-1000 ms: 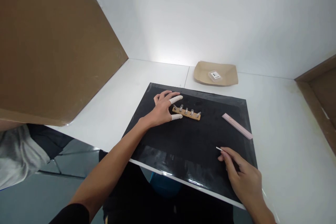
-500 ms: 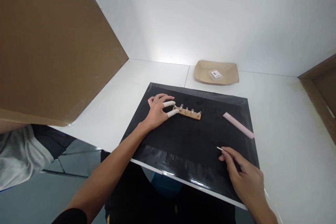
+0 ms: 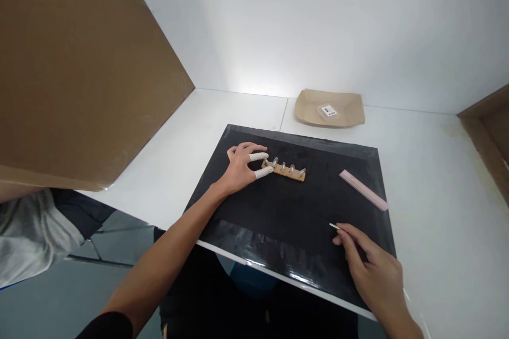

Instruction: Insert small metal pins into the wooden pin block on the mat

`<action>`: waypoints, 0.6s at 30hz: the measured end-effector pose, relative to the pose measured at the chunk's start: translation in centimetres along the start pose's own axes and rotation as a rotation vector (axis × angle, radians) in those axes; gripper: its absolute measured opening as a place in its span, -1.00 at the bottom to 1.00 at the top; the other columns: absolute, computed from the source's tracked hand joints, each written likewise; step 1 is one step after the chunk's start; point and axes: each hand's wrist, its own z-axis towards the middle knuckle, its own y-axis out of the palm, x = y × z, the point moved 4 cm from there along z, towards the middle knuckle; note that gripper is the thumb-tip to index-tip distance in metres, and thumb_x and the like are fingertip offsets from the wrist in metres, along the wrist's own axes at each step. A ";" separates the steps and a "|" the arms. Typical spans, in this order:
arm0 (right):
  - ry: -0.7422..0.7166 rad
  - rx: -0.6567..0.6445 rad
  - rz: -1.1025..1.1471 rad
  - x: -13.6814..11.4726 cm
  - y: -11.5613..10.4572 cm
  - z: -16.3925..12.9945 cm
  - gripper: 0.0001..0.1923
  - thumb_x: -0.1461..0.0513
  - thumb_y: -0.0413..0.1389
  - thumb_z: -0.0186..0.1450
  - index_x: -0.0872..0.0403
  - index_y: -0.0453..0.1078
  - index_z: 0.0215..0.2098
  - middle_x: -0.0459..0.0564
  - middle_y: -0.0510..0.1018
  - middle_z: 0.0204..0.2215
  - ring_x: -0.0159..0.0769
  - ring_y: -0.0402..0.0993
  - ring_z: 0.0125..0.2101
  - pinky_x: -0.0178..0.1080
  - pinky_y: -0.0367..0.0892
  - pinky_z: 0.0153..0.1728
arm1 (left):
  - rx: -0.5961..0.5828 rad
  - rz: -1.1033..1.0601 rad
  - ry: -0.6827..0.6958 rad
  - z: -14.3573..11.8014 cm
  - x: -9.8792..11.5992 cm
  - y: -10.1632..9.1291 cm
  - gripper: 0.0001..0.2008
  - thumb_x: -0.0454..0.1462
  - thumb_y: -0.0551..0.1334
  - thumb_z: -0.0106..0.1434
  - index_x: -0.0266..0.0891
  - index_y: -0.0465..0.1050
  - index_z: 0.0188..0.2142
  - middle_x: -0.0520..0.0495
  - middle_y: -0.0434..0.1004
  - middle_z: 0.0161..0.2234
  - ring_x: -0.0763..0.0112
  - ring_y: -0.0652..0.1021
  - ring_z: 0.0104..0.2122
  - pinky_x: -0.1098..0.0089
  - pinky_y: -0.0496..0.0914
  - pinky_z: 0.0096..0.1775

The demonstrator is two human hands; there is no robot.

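On the black mat [image 3: 286,212] our left hand [image 3: 242,165] pinches the left end of the strip [image 3: 284,170] of metal studs between two capped fingers [image 3: 263,172]. Our right hand [image 3: 374,270] rests near the mat's front edge, fingers pressed together on a thin pin [image 3: 334,226]. A pink bar [image 3: 363,197] lies well apart on the right.

Bright, sharp view; glare on back wall [image 3: 254,82]
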 end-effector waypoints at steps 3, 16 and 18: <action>-0.005 0.004 -0.003 -0.1 -0.1 0.1 -0.56 -0.07 0.02 0.54 0.03 0.61 -0.12 -0.23 0.70 -0.44 -0.43 0.66 -0.50 -0.51 0.53 -0.33 | 0.000 -0.005 -0.002 0.1 -0.1 0.1 -0.85 -0.16 0.46 0.29 -0.07 0.62 -0.17 -0.05 0.62 0.16 0.03 0.45 0.23 -0.08 0.08 0.23; -0.009 0.001 0.012 -0.3 0.0 0.2 -0.56 -0.05 0.03 0.54 0.06 0.61 -0.11 -0.20 0.70 -0.44 -0.43 0.63 -0.55 -0.50 0.54 -0.31 | -0.049 -0.035 0.026 0.1 0.0 0.3 -0.83 -0.20 0.32 0.36 -0.07 0.60 -0.06 -0.07 0.61 0.17 0.03 0.43 0.25 -0.12 0.06 0.24; -0.014 0.006 0.014 -0.3 0.0 0.2 -0.55 -0.06 0.03 0.54 0.07 0.61 -0.10 -0.19 0.70 -0.44 -0.42 0.63 -0.54 -0.49 0.55 -0.29 | -0.074 -0.041 0.038 0.1 0.0 0.3 -0.80 -0.21 0.29 0.37 -0.06 0.59 -0.03 -0.07 0.60 0.18 0.04 0.42 0.25 -0.13 0.04 0.26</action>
